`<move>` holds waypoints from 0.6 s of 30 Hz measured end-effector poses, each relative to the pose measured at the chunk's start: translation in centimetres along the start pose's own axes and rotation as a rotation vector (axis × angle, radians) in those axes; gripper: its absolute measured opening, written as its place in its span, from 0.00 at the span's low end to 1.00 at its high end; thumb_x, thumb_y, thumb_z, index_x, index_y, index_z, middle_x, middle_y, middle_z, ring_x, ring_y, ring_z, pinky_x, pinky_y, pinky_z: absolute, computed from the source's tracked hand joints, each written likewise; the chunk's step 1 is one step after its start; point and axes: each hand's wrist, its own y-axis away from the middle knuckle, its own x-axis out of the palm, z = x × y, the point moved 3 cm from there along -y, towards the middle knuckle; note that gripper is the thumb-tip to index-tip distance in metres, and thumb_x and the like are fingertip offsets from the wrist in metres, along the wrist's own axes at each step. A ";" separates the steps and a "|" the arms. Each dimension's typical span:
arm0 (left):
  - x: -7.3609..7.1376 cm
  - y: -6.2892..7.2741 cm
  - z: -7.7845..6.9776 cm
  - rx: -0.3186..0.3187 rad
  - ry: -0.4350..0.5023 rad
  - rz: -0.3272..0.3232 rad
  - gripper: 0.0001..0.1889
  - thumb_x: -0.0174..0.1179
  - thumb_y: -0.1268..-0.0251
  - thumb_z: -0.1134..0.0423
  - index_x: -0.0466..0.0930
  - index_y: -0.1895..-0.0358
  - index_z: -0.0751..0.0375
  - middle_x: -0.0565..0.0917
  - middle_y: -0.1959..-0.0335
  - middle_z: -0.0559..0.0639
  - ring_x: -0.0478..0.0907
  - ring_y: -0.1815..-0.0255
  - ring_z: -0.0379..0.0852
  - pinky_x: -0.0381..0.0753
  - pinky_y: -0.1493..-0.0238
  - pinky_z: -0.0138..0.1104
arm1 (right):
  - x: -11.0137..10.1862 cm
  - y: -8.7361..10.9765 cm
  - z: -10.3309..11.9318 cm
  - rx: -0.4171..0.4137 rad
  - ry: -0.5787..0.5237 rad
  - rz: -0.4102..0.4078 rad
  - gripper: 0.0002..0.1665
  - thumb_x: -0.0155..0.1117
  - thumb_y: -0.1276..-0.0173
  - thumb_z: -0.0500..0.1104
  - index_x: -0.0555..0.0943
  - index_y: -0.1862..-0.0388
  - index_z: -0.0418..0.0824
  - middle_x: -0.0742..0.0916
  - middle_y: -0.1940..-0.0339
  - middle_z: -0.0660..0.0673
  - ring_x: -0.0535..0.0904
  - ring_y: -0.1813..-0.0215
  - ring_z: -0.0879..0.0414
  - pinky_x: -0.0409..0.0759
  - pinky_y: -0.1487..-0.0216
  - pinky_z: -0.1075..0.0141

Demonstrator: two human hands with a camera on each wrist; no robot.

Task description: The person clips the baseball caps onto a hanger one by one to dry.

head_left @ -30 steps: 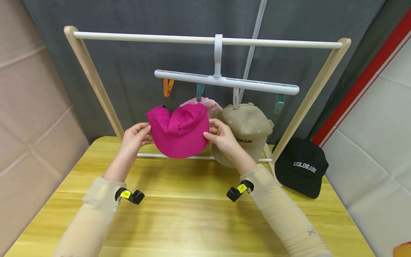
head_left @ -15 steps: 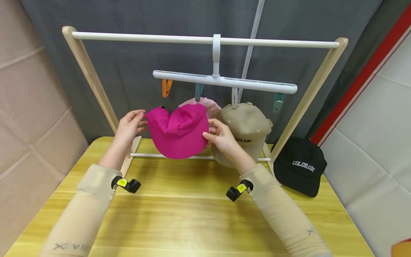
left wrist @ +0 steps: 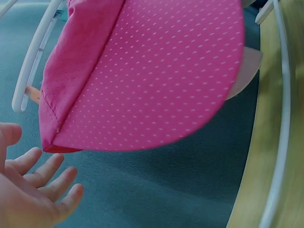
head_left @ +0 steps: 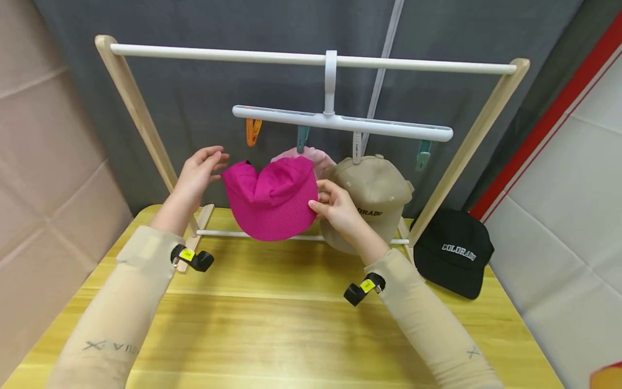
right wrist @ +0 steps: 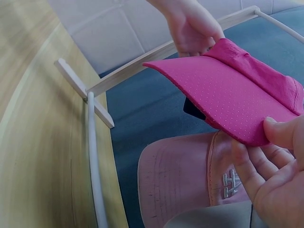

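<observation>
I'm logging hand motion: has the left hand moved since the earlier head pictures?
Yes, upward in the head view: the left hand is closer to the orange clip.

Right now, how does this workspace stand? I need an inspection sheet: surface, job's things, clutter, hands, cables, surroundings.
Surface: wooden table, rack on it.
Job's things: magenta cap, held up, unclipped.
Other caps: pink cap and tan cap clipped to the hanger; black cap on the table.
Clutter: part of an orange object at lower right, unidentified.
Hands: right hand pinches the magenta cap; left hand beside it, fingers spread, contact unclear.
Cables: nothing seen.
Surroundings: grey backdrop, pale walls.
</observation>
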 end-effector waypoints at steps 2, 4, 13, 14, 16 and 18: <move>0.0 -0.4 -0.4 0.007 -0.029 0.012 0.29 0.42 0.23 0.50 0.56 0.28 0.64 0.67 0.32 0.60 0.64 0.32 0.54 0.65 0.37 0.45 | 0.0 0.0 0.0 0.003 -0.002 0.003 0.19 0.55 0.34 0.24 0.69 0.44 0.25 0.84 0.66 0.39 0.81 0.71 0.57 0.82 0.70 0.63; 0.2 -0.7 -0.8 0.022 -0.050 0.025 0.30 0.43 0.24 0.49 0.56 0.27 0.64 0.67 0.32 0.59 0.63 0.32 0.52 0.64 0.37 0.46 | 0.0 0.0 -0.1 0.005 -0.004 0.005 0.19 0.55 0.34 0.24 0.69 0.44 0.25 0.84 0.66 0.40 0.81 0.71 0.57 0.82 0.70 0.63; 1.3 -1.9 -2.6 0.048 -0.047 0.078 0.30 0.43 0.23 0.51 0.53 0.26 0.62 0.64 0.30 0.57 0.61 0.31 0.52 0.60 0.34 0.49 | 0.0 0.1 -0.1 0.012 -0.002 0.010 0.19 0.55 0.34 0.24 0.69 0.44 0.25 0.84 0.65 0.39 0.81 0.70 0.57 0.82 0.70 0.64; 1.4 -2.0 -2.7 0.051 -0.041 0.081 0.30 0.43 0.23 0.52 0.52 0.25 0.62 0.64 0.30 0.57 0.60 0.30 0.53 0.60 0.34 0.49 | 0.0 0.1 -0.1 0.014 0.001 0.010 0.19 0.55 0.34 0.24 0.69 0.44 0.25 0.84 0.65 0.38 0.81 0.70 0.57 0.82 0.70 0.64; 1.5 -2.2 -3.0 0.050 -0.028 0.086 0.30 0.43 0.23 0.52 0.52 0.25 0.61 0.63 0.29 0.57 0.60 0.30 0.53 0.60 0.34 0.49 | 0.0 0.1 -0.1 0.017 0.008 0.009 0.19 0.55 0.34 0.24 0.69 0.44 0.25 0.84 0.64 0.37 0.81 0.70 0.57 0.82 0.70 0.64; 1.7 -2.4 -3.2 0.046 -0.011 0.090 0.30 0.43 0.23 0.53 0.51 0.25 0.61 0.63 0.29 0.56 0.59 0.29 0.53 0.60 0.33 0.49 | 0.0 0.1 0.0 0.021 0.013 0.008 0.19 0.55 0.34 0.24 0.69 0.44 0.25 0.84 0.63 0.36 0.81 0.70 0.57 0.82 0.69 0.64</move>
